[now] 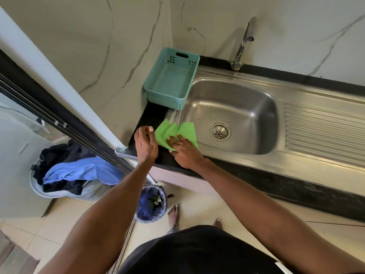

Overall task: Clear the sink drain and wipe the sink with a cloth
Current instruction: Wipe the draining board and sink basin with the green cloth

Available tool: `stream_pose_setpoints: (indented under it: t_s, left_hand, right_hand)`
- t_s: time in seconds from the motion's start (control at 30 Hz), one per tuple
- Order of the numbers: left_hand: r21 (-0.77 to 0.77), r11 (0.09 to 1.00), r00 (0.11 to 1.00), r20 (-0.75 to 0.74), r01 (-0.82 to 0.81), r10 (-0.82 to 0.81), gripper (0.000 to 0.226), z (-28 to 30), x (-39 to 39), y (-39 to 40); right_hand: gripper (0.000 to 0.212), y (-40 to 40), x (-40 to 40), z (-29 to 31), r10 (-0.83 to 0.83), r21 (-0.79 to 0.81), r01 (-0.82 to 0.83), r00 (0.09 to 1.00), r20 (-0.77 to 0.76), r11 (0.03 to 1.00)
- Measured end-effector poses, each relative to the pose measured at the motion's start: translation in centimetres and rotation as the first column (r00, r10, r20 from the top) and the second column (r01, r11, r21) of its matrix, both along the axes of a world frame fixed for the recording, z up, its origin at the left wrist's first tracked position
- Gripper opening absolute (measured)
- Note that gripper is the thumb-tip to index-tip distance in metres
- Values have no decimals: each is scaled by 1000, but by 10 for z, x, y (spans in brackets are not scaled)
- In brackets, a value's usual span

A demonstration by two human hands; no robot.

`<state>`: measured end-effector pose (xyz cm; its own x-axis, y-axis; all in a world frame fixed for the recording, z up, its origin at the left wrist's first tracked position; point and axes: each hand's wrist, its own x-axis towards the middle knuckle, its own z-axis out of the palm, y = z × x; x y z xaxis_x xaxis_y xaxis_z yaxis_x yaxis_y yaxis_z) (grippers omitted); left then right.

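Head view: right hand point(184, 153) flat on green cloth point(175, 133), grip wide; left hand point(145, 144) loose.

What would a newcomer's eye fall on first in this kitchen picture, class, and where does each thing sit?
The bright green cloth stands out, spread at the sink's left edge under the flat fingers of the right hand, with the left hand hovering beside it. Next comes the shiny steel sink with its round drain near the basin's front, and the teal plastic basket at its back-left corner.

Head view, steeply downward, seemingly close.
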<state>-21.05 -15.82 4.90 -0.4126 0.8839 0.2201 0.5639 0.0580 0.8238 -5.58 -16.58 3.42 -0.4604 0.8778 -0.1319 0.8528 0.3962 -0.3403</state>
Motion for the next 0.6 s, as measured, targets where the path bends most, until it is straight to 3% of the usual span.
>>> stream_pose_setpoints:
  t_s: [0.2,0.4,0.6]
  left_hand:
    - [44,997,996,-59,68,-65,38,-2,-4,10]
    - [40,999,957,-291,18,-6,21,-10,1,19]
    - [15,993,918,-382,119,-105,16,-9,13,17]
  right_hand:
    - [61,17,-34,-4,-112,-10,112,993,19,994]
    - [60,29,-44,3,-267,-120,263,963,-19,957]
    - [53,3,-14,9,-204,-89,200,978,-32,976]
